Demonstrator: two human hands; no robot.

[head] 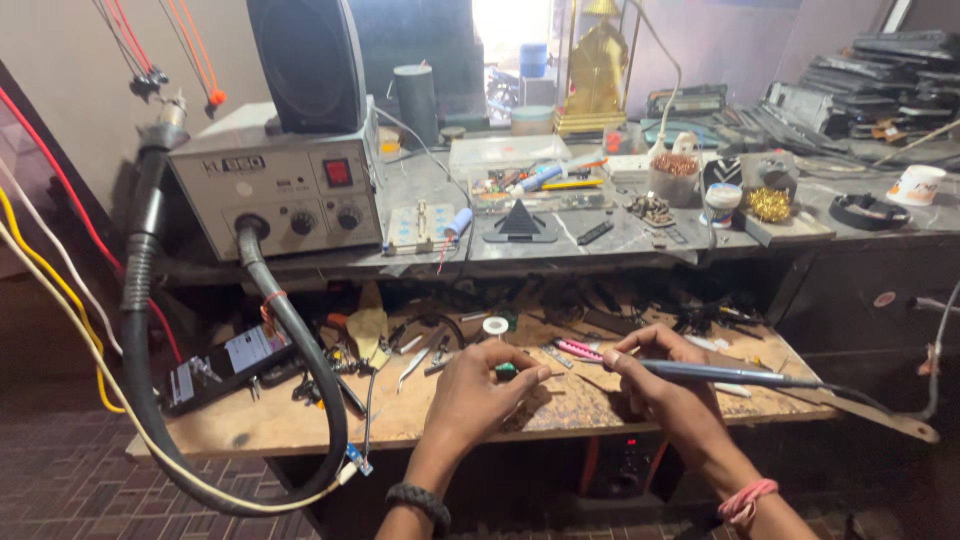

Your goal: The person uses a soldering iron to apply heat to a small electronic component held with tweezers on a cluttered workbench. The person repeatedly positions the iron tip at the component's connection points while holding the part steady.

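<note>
Low in the middle of the frame, the left hand [478, 385] pinches a small green component [506, 370] between thumb and fingers, just above the worn wooden tabletop [300, 420]; the right hand [655, 385] has its fingers closed around a slim blue-handled soldering iron [720, 373], its tip pointing left toward the component, its cable trailing to the right edge; a pair of pink-handled tweezers [578, 349] lies just behind the 2 hands; a grey hot-air rework station with 3 knobs and a red switch [280, 190] sits at upper left on a higher shelf, its thick black hose [300, 350] looping down over the tabletop.
</note>
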